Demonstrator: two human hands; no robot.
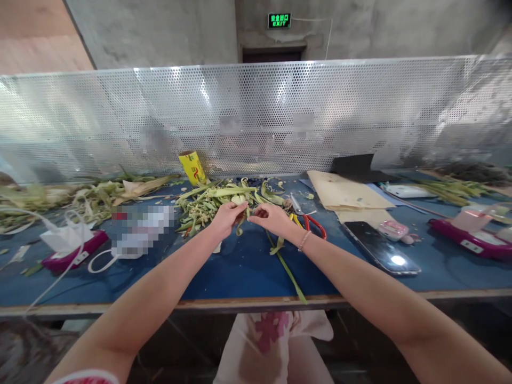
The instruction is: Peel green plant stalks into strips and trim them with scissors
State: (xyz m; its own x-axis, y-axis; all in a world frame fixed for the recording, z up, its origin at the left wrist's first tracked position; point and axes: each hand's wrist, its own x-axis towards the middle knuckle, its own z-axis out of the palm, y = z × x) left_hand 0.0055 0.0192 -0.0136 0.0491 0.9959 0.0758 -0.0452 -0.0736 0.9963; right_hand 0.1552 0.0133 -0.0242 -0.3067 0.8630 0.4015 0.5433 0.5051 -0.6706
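Observation:
Over the near right edge of a heap of green plant pieces [204, 205] my two hands are close together. My left hand [229, 217] is closed, pinching a pale green plant piece [239, 200] between thumb and fingers. Just right of it, my right hand [269, 217] has its thumb and fingertips pressed together at a small strip of green; a bracelet circles that wrist. Below them a long green stalk [290, 277] lies on the blue tabletop [244, 280]. Red-handled pliers [316, 226] rest beyond my right wrist.
A yellow tube [192, 168] stands behind the heap. Brown paper [346, 192] and a black phone [380, 248] lie right. Magenta power strips [76, 253] with cables sit at both sides. More plant stalks [100, 200] spread left. A perforated metal screen [256, 117] borders the back.

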